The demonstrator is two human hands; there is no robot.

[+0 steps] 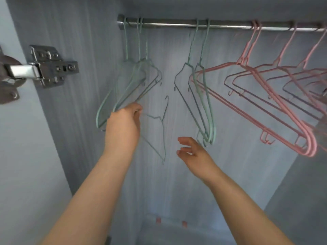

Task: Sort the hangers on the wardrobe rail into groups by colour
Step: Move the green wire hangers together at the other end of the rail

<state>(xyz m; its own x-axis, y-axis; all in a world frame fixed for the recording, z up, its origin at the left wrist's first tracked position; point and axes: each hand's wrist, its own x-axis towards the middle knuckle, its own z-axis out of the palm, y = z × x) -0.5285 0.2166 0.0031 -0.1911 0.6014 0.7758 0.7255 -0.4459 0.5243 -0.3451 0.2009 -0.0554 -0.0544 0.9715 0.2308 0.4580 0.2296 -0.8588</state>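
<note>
Two colours already hang apart on the rail (177, 25), green left, pink right, while the left hand (123, 124) grips a loose green hanger (160, 131), seemingly to rehang, right hand (192, 151) open, empty.

The rail (177, 24) runs out of the right edge, which also cuts off the outermost pink hangers (265, 106). The left hand (123, 124) covers the lower corners of the green hangers (134, 82) at the rail's left end, and its fingertips are hidden. The hinge (44, 68) is cropped at the left edge. Both forearms leave the bottom edge.
</note>
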